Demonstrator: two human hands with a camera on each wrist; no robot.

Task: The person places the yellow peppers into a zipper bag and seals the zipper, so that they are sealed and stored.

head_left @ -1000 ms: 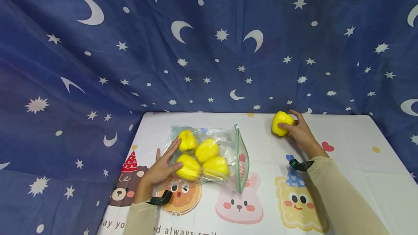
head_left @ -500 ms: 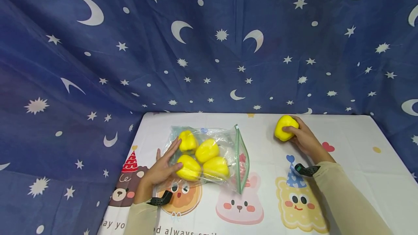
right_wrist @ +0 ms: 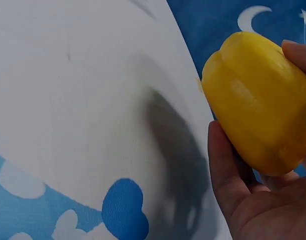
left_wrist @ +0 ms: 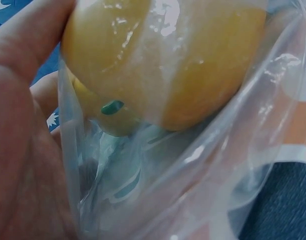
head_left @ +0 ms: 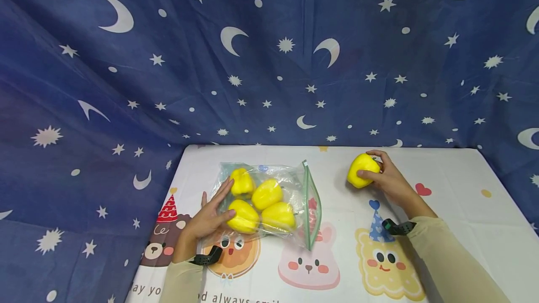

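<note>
Toward the left of the table in the head view lies a clear zip bag [head_left: 292, 191] with several yellow bell peppers [head_left: 278, 216] inside. Its green-edged mouth faces right and stands parted. My left hand [head_left: 204, 222] rests on the bag's left end, fingers and thumb spread against two of the peppers through the plastic. The left wrist view shows the thumb side close by a bagged pepper [left_wrist: 207, 60]. At the far right, my right hand [head_left: 391, 181] grips another yellow bell pepper [head_left: 360, 172]. Its shadow falls on the cloth in the right wrist view.
A white tablecloth [head_left: 337, 200] with cartoon prints covers the table. A dark blue curtain [head_left: 269, 60] with moons and stars rises along the back and left edges. Each wrist carries a black camera mount [head_left: 397, 227].
My right hand has come slightly nearer with the bell pepper, which first shifted right, then back left, and tilted. My left hand and the bag have stayed put.
</note>
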